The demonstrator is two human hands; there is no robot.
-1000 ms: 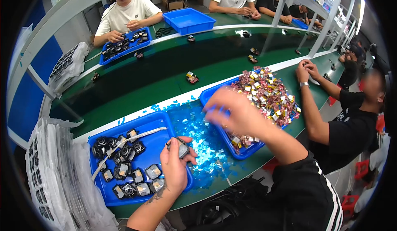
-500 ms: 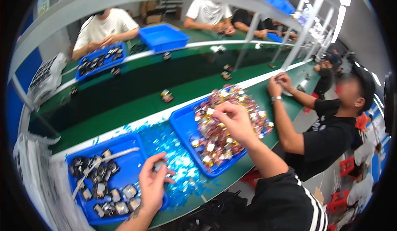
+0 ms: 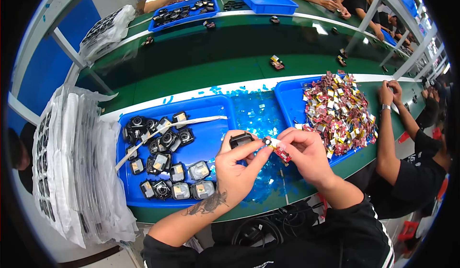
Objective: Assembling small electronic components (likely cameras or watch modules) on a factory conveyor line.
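Our left hand (image 3: 235, 165) grips a small black housing (image 3: 241, 139) above the bench; our right hand (image 3: 306, 155) pinches a red-and-white foil-like tag (image 3: 279, 150) against it. Best to steady the housing and align edges first. Glossy blue tray (image 3: 211, 124) holds hard black parts.

Factory assembly line: green conveyor belt (image 3: 201, 52), parts trays (image 3: 211, 138)

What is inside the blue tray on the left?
The left blue tray holds small black parts and a white strip. The left hand covers its right corner.
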